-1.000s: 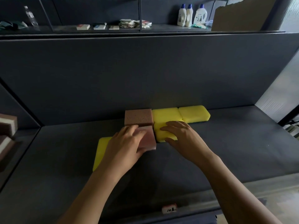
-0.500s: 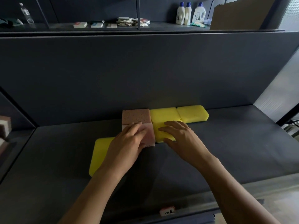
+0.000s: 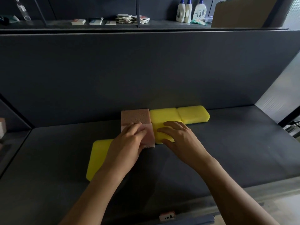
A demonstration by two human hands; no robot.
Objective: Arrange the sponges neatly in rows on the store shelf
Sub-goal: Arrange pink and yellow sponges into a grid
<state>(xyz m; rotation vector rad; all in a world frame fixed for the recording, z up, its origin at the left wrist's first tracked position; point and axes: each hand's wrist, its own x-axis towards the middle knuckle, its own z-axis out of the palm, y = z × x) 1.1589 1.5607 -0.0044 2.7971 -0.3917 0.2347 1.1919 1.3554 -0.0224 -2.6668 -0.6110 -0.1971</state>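
Observation:
On the dark shelf [image 3: 227,143], a back row against the rear panel holds a pink-brown sponge [image 3: 135,115] and two yellow sponges [image 3: 164,114] [image 3: 193,113]. In front of it lie a pink sponge [image 3: 150,137] and a yellow sponge [image 3: 160,135], side by side. My left hand [image 3: 128,143] rests flat on the pink front sponge, fingers straight. My right hand [image 3: 178,137] lies flat on the yellow front sponge. A long yellow sponge [image 3: 97,158] lies at the left, partly hidden under my left forearm.
A price tag [image 3: 167,215] sits on the shelf's front edge. The upper shelf holds detergent bottles [image 3: 188,10], small boxes [image 3: 95,22], stacked packets [image 3: 132,18] and a cardboard sheet [image 3: 240,12]. More sponges [image 3: 2,127] show at the far left.
My left hand has pushed the pink front sponge back and slightly right, closing it against the back row and the yellow front sponge. My right hand has stayed on the yellow sponge.

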